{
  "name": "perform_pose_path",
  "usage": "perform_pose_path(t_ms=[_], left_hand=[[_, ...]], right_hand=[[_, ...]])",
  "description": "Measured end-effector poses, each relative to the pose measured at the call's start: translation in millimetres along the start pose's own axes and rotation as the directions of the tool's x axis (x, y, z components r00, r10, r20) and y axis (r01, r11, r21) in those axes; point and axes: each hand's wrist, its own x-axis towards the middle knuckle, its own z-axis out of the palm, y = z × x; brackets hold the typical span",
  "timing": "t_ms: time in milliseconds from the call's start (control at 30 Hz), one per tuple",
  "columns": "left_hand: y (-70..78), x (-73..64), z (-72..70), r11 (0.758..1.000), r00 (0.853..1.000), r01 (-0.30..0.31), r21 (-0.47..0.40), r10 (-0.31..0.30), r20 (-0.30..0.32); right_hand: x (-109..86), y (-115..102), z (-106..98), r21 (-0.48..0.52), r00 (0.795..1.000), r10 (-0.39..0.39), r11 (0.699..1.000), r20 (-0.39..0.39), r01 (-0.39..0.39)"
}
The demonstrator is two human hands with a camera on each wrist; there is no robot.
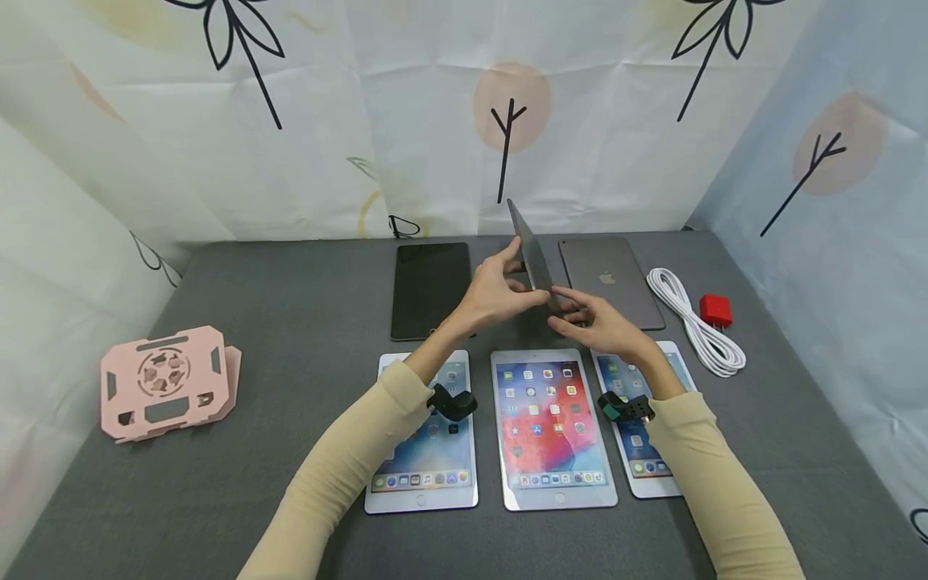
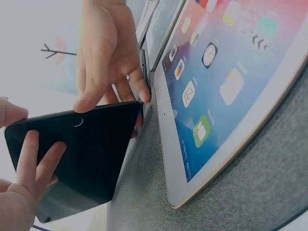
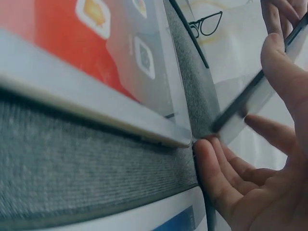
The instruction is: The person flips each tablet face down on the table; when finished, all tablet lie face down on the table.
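Observation:
A dark tablet stands steeply tilted at the back middle of the table, its black screen with a home button showing in the left wrist view. My left hand holds it, with fingers spread on the screen side and a digit at the edge. From the other side my right hand reaches to the near edge; one fingertip touches it while other fingers extend behind the tablet. Flat beside it lie a black tablet on the left and a grey tablet, back up, on the right.
Three lit white-framed tablets lie in front: one under my left forearm, one in the middle, one under my right. A coiled white cable and red charger lie right; pink pierced plates lie left.

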Motion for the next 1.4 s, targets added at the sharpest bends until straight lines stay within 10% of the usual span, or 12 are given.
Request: perform_pose_path(t_ms=[333, 733, 1033, 1400], left_hand=[[-10.6, -8.8, -6.2, 0.976, 0.996, 0.075, -0.203, -0.084, -0.036], [-33.1, -10.3, -8.9, 0.881, 0.994, 0.110, -0.460, -0.106, 0.035], [-42.9, -12.1, -9.6, 0.879, 0.987, 0.156, -0.451, -0.125, 0.100], [-48.4, -18.3, -20.6, 0.963, 0.965, 0.228, -0.146, -0.204, 0.164]], right_hand=[[0.2, 1, -1, -0.002, 0.996, 0.084, 0.996, -0.028, -0.084], [1.5, 2, 2, 0.155, 0.984, 0.148, 0.979, -0.099, -0.132], [2.3, 3, 0, 0.094, 0.987, 0.121, 0.989, -0.105, -0.111], [8.9, -2, 7, -0.141, 0.983, 0.113, 0.981, -0.146, -0.134]])
